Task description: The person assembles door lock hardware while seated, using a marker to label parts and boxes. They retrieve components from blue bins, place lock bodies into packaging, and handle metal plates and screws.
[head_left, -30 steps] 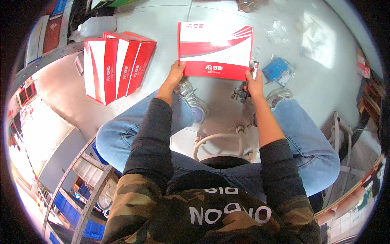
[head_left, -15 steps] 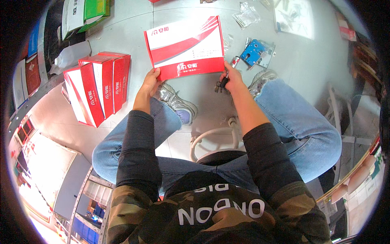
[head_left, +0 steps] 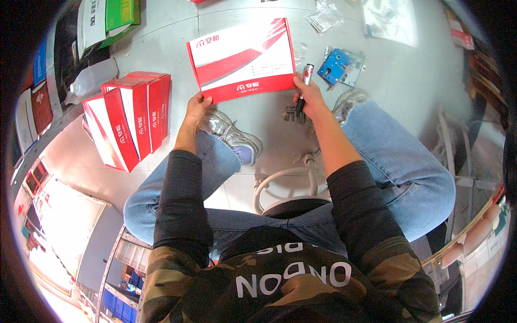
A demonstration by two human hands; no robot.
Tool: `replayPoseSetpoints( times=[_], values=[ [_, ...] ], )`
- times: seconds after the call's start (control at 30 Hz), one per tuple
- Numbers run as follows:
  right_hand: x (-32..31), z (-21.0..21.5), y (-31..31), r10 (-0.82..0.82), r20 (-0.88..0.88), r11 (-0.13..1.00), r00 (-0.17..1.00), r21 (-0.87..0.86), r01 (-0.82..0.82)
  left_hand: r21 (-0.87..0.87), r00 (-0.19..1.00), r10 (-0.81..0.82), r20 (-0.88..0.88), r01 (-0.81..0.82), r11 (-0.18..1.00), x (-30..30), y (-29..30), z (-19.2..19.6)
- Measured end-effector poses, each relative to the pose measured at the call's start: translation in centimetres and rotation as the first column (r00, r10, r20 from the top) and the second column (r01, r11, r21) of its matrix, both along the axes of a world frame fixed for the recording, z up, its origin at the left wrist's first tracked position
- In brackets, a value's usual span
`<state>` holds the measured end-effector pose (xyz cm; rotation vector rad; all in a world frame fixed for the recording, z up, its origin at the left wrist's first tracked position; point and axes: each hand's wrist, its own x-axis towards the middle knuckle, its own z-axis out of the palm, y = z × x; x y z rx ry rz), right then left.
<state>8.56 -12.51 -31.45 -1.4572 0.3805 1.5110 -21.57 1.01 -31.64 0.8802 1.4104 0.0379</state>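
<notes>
A flat red and white cardboard box [head_left: 237,67] is held up in front of me, its printed lid facing me. My left hand [head_left: 197,106] pinches its lower left corner. At the lower right corner, my right hand [head_left: 311,99] grips the box edge and also holds a marker pen [head_left: 307,75] upright, its dark end pointing down. A cluster of small dark metal pieces [head_left: 292,113], perhaps keys, shows beside that hand; whether the hand touches it I cannot tell. Beyond the right hand, a blue and silver lock body [head_left: 336,65] lies on the floor.
Several similar red and white boxes [head_left: 141,116] stand together at left, near a translucent plastic jug [head_left: 92,79]. Green and white boxes [head_left: 121,19] lie at the far left. Clear bags of small parts [head_left: 325,18] lie on the far floor. My shoes flank the work area.
The box has shifted slightly left and toward the far side. The marker pen has swung more upright in my right hand. Both hands keep their hold.
</notes>
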Motion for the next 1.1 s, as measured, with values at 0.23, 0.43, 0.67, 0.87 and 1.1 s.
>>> replayPoseSetpoints(
  times=[0.23, 0.43, 0.67, 0.87, 1.1],
  values=[
    [0.3, -0.9, 1.9, 0.421, 0.562, 0.892, 0.712, -0.116, -0.436, 0.479, 0.967, -0.033, -0.253, 0.155, 0.864, 1.1, -0.4, -2.1],
    [1.0, 1.8, 3.5, 0.26, 0.906, 0.837, 0.334, -0.039, -0.545, 0.484, 0.987, 0.162, 0.018, -0.15, 0.862, 2.3, -0.2, 1.2],
    [3.5, 7.6, 9.0, 0.398, 0.804, 0.847, 0.442, -0.138, -0.513, 0.564, 0.952, 0.301, -0.051, -0.222, 0.796, 4.1, 5.9, 7.2],
    [3.8, 4.9, 13.1, 0.194, 0.914, 0.912, 0.356, -0.034, -0.41, 0.59, 0.952, 0.287, -0.11, -0.17, 0.789, 6.4, 9.5, 6.8],
    [4.3, 6.5, 11.8, 0.356, 0.599, 0.906, 0.717, -0.036, -0.421, 0.386, 0.97, 0.239, -0.052, -0.202, 0.9, 5.8, 8.7, 8.8]
  ],
)
